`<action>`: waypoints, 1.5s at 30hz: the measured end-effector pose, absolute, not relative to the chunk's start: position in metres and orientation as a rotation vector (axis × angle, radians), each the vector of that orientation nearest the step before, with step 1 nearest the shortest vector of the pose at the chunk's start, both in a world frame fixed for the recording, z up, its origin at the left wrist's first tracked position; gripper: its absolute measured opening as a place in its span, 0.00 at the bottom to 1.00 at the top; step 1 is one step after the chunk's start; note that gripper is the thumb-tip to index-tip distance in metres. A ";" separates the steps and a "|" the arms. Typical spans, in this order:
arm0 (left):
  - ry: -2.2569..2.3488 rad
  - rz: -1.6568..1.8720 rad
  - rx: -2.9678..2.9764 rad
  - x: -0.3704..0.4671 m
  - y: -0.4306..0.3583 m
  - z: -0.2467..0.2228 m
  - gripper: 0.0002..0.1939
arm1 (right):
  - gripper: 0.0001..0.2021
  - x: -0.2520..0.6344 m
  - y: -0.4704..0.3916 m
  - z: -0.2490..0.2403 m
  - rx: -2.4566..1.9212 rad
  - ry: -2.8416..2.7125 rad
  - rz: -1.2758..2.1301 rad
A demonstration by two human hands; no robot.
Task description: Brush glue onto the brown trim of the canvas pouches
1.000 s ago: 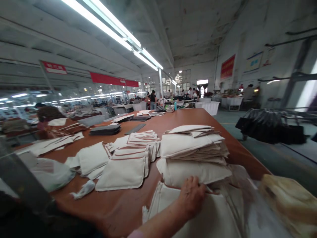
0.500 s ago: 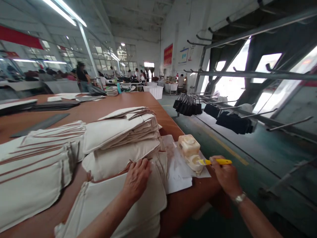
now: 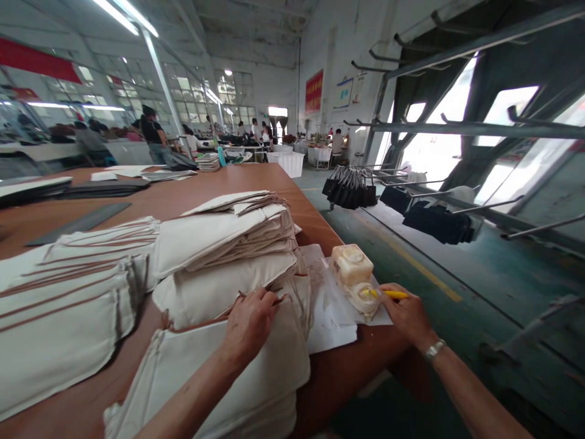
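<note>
My right hand [image 3: 407, 314] is closed around a yellow-handled brush [image 3: 395, 294]. The brush's head dips into the open mouth of a cream plastic bottle [image 3: 351, 265] crusted with what looks like glue. My left hand [image 3: 251, 323] has its fingers curled over the top edge of a cream fabric piece [image 3: 269, 366], gripping the brown strip [image 3: 280, 299] there; strip ends stick out on both sides of the fingers. Behind that hand rises a stack of similar cream fabric pieces [image 3: 219, 238]. What the left fingertips touch underneath is hidden.
Stained white paper [image 3: 326, 332] lies under the bottle at the table's right edge. More brown-trimmed cream pieces [image 3: 59, 329] fan out on the left of the brown table [image 3: 256, 177]. A metal rack [image 3: 457, 131] with dark hanging pieces stands right. Several people work farther back.
My right hand has shifted left and pushed the brush deeper into the bottle's mouth. My left hand's fingers have curled up more at the brown strip. The view has moved slightly.
</note>
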State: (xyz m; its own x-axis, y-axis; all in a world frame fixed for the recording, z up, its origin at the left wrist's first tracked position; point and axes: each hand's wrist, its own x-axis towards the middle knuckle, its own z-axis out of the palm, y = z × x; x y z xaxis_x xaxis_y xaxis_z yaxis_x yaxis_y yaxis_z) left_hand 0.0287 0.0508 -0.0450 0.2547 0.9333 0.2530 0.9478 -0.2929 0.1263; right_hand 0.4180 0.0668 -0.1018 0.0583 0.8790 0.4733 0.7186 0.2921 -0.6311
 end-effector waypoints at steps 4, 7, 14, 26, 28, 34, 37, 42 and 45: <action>-1.876 -0.703 -2.526 0.023 0.040 -0.050 0.07 | 0.16 0.416 0.046 -0.096 -1.355 -1.832 0.309; -1.888 -0.836 -2.547 0.021 0.033 -0.051 0.05 | 0.14 0.416 0.035 -0.096 -1.318 -1.827 0.217; -2.023 -0.846 -2.625 0.018 0.022 -0.044 0.08 | 0.21 0.408 0.015 -0.089 -1.416 -1.691 0.171; -2.040 -0.980 -2.826 0.019 0.003 -0.032 0.09 | 0.14 0.267 -0.012 -0.037 -1.014 -1.330 0.732; -2.010 -0.987 -2.871 0.019 0.000 -0.027 0.09 | 0.14 0.258 -0.007 -0.033 -1.008 -1.398 0.652; -1.918 -1.087 -2.889 0.019 -0.008 -0.026 0.08 | 0.14 0.263 -0.011 -0.024 -1.109 -1.330 0.487; -1.766 -1.179 -2.878 0.021 -0.013 -0.033 0.06 | 0.13 0.266 -0.017 -0.025 -1.083 -1.416 0.497; -1.304 -1.185 -2.740 0.023 -0.026 -0.043 0.07 | 0.14 0.279 -0.014 -0.021 -1.157 -1.341 0.403; -1.024 -1.043 -2.681 0.022 -0.036 -0.045 0.05 | 0.16 0.286 -0.012 -0.015 -1.148 -1.281 0.532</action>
State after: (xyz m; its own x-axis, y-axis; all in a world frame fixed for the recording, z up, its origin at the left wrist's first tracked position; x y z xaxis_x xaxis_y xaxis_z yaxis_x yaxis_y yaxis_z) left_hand 0.0221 -0.0360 -0.0451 0.5427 0.5579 0.6278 0.6177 -0.7716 0.1517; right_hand 0.2855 -0.0121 -0.0148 0.2719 0.8443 0.4618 0.2691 0.3941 -0.8788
